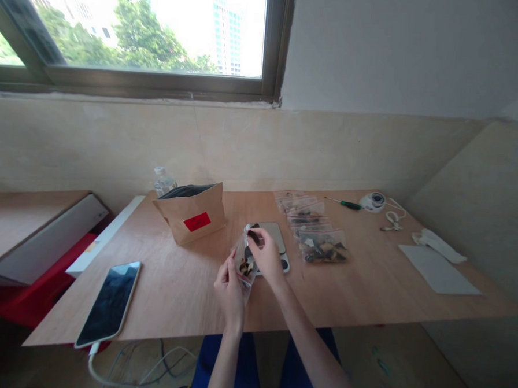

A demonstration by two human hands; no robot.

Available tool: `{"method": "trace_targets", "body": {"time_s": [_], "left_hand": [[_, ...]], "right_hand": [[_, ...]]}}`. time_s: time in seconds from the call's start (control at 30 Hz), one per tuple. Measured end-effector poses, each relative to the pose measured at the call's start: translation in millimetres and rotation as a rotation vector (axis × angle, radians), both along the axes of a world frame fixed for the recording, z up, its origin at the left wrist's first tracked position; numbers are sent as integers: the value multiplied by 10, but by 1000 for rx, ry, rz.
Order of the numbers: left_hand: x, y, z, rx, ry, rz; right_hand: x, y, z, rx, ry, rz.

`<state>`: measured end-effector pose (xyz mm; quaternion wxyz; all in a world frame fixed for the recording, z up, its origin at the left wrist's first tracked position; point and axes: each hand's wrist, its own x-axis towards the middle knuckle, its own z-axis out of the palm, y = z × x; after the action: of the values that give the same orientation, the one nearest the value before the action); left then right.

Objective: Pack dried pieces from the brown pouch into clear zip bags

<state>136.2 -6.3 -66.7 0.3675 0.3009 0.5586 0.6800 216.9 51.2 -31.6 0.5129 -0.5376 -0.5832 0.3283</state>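
My left hand grips a small clear zip bag by its side, fingers closed. Inside the bag lie a few dark and tan dried slices. Between the fingertips of my right hand is a dark dried slice, held at the bag's upper end; its exact kind is hard to tell. Beneath both hands sits a flat kitchen scale with a light top, partly covered by the bag and fingers. Another dark slice shows near the scale's far left corner.
A brown paper pouch with a red label stands open on the left, a plastic bottle behind it. Several filled zip bags overlap to the right. Farther right are a screwdriver, a white camera and paper. A cabled phone lies front left.
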Motion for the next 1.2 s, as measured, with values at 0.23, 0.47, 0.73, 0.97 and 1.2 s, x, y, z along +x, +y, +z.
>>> {"method": "trace_targets", "body": {"time_s": [0.23,0.47,0.73,0.97,1.2], "left_hand": [[-160,62,-45,5,64,13],[-209,6,-6,-22,25,34],[-258,-26,37,-16,-26,50],[-234,-13,33,-22,-70,32],[-167,-19,62,-46,-50,16]], "right_hand": [[131,-404,258,7,-287,425],[302,348,-277,169,-402,124],[392,778,-602,111,-679,210],[523,688,-692,133,-570,143],[442,369,-178,180,-290,137]]}}
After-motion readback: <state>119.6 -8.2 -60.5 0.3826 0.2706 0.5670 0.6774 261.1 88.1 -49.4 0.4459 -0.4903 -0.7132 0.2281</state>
